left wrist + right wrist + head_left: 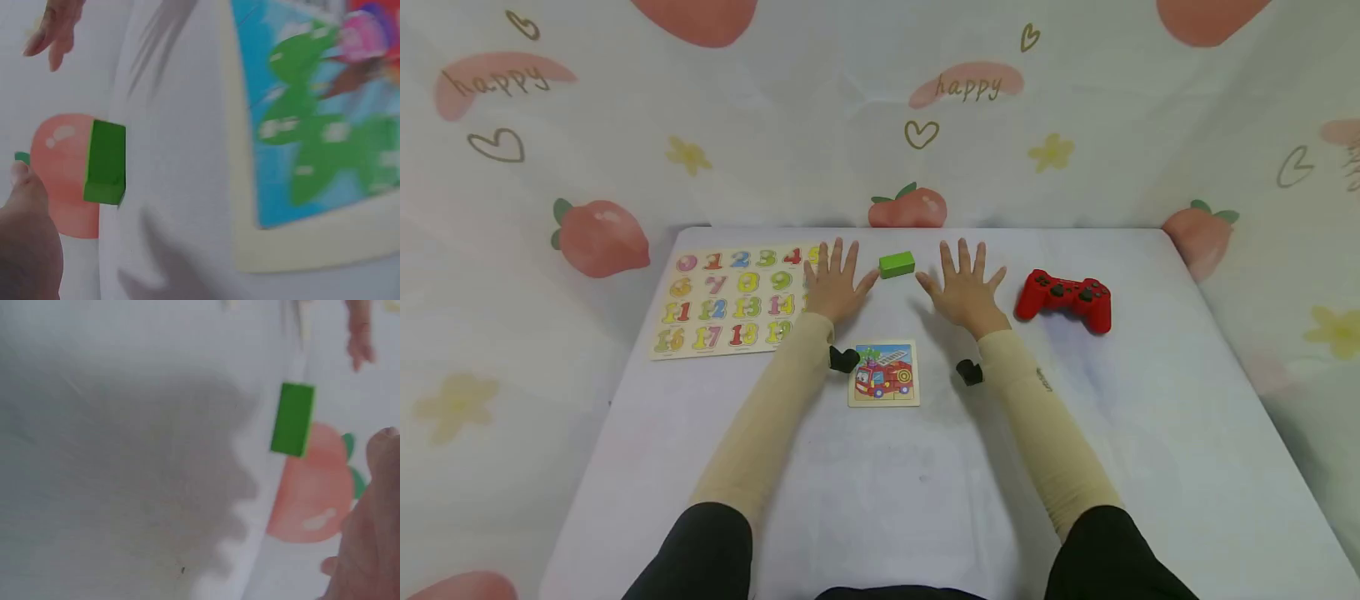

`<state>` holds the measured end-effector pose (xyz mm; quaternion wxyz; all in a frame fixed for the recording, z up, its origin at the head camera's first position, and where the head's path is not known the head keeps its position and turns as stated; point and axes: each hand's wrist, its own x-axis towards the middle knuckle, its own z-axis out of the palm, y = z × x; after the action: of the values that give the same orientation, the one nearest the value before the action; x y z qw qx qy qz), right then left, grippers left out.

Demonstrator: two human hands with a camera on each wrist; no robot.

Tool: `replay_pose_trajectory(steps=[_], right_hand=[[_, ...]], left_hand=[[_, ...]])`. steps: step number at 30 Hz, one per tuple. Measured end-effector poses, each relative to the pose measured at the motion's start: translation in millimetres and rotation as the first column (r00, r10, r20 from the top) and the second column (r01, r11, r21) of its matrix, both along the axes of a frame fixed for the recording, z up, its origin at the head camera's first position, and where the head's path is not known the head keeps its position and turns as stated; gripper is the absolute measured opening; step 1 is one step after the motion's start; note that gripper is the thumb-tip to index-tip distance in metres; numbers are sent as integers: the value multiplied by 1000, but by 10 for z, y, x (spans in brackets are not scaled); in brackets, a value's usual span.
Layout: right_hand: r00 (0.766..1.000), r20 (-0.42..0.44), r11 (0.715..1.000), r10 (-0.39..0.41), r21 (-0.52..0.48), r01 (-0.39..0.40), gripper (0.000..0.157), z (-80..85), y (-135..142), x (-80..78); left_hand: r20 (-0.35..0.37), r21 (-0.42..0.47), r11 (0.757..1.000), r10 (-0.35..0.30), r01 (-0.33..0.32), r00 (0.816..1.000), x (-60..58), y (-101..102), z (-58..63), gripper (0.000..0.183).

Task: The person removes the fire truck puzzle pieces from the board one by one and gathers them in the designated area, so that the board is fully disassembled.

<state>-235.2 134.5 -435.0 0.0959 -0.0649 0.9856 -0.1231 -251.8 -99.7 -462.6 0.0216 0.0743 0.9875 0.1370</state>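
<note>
Both hands reach forward over the white table with fingers spread and nothing held. My left hand (835,287) overlaps the right end of a number puzzle board (722,304) in the head view. My right hand (964,292) hovers over the table, casting a shadow. Between the two hands, toward the back edge, lies a green block (897,265), which also shows in the left wrist view as a green block (105,162) and in the right wrist view as a green block (292,419). Nearer the body sits a small square fire-truck puzzle (884,373), beside the left wrist.
A red game controller (1064,300) lies to the right of the right hand. The white table (880,483) ends at a back edge against a hanging cloth (805,108) printed with peaches, hearts and flowers. Black camera mounts (970,372) sit at the wrists.
</note>
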Motion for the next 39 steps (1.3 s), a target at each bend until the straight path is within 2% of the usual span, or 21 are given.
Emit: replay_pose_trajectory(steps=[3,5,7,9,11,13,14,18,22,27,31,39], right_hand=[[999,32,999,34,-12,-33,85,-22,17,228],[994,54,995,99,-24,-98,78,-49,4,408],[982,52,982,183,-52,-180,67,-96,-24,574],[965,37,962,261,-91,-257,55,-149,-54,711],[953,0,945,303,-128,-300,47,-202,-96,815],[950,-44,940,309,-142,-312,42,-247,-124,882],[951,-65,940,303,-143,-310,40,-265,-134,903],[953,-117,942,278,-159,-294,38,-302,-162,943],[956,-137,938,259,-199,-282,36,-307,-188,956],[962,-130,931,239,-252,-265,34,-289,-245,970],[969,-105,938,225,-247,-244,34,-258,-272,974],[960,-118,941,255,-197,-274,31,-219,-261,962]], left_hand=[[-11,34,999,-41,41,999,232,1,-5,75],[-25,84,992,-92,94,995,460,1,-30,71],[-30,169,974,-151,154,988,723,8,-67,66],[-22,254,943,-216,214,976,975,18,-126,64],[-11,308,916,-264,255,964,1189,23,-195,64],[-16,313,907,-291,281,957,1328,37,-281,65],[-23,297,911,-293,286,956,1370,46,-324,65],[-67,228,935,-263,271,963,1443,70,-439,66],[-90,193,940,-267,280,959,1452,65,-465,63],[-149,201,911,-334,360,931,1455,44,-453,51],[-195,226,886,-367,405,910,1452,21,-470,45],[-212,258,875,-363,410,908,1440,-2,-493,39]])
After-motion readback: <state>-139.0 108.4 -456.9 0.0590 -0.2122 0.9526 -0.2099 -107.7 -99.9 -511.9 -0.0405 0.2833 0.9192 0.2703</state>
